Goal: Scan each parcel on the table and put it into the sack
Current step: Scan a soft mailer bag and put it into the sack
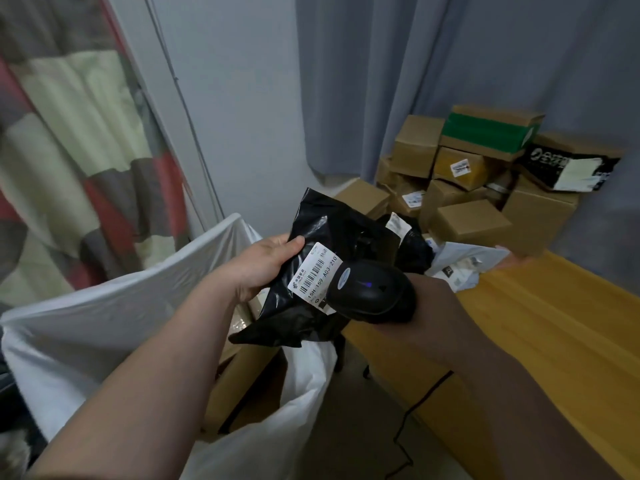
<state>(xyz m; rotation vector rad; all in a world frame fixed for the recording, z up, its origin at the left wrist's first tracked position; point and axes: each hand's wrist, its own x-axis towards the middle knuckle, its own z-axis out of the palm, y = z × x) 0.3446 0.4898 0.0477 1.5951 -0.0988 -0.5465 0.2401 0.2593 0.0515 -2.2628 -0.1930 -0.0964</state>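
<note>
Parcel (332, 237): black, gripped by left hand (263, 268), thumb on top, above sack (104, 327).
Scanner (370, 292): gripped by right hand (424, 292), fingers hidden; aimed at label (313, 275).
Table (554, 323): yellow; boxes (471, 223) piled by curtain (450, 64).

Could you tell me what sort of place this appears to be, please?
Likely a small parcel-sorting room, perhaps in a home: cardboard boxes piled on the wooden table by curtains, a barcode scanner held at a black mailer, and an open white sack.
</note>
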